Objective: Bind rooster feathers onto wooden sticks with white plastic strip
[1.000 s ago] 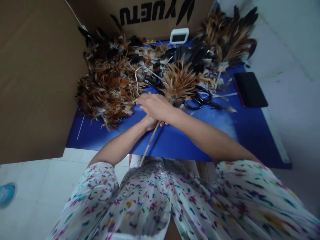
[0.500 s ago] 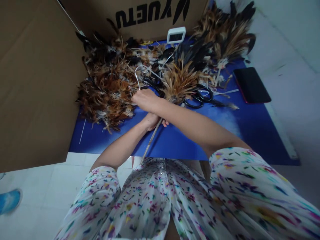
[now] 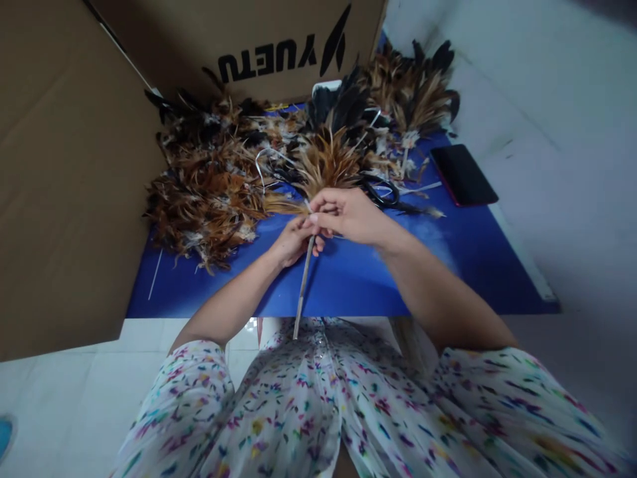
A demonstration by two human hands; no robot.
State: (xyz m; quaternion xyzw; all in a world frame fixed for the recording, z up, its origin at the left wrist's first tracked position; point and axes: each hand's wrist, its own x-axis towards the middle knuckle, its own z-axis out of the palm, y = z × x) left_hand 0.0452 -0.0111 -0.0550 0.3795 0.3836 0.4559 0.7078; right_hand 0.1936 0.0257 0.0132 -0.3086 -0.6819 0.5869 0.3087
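Bringing feathers (image 3: 284, 205) over to the stick (image 3: 304, 285)

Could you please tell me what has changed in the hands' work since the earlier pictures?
The right hand was crossed over the left hand by the feather pile; it has drawn back rightward to the top of the stick. Light brown feathers now show at its fingertips, apparently pinched. Unchanged: the left hand grips the stick, and the phone lies at the right.
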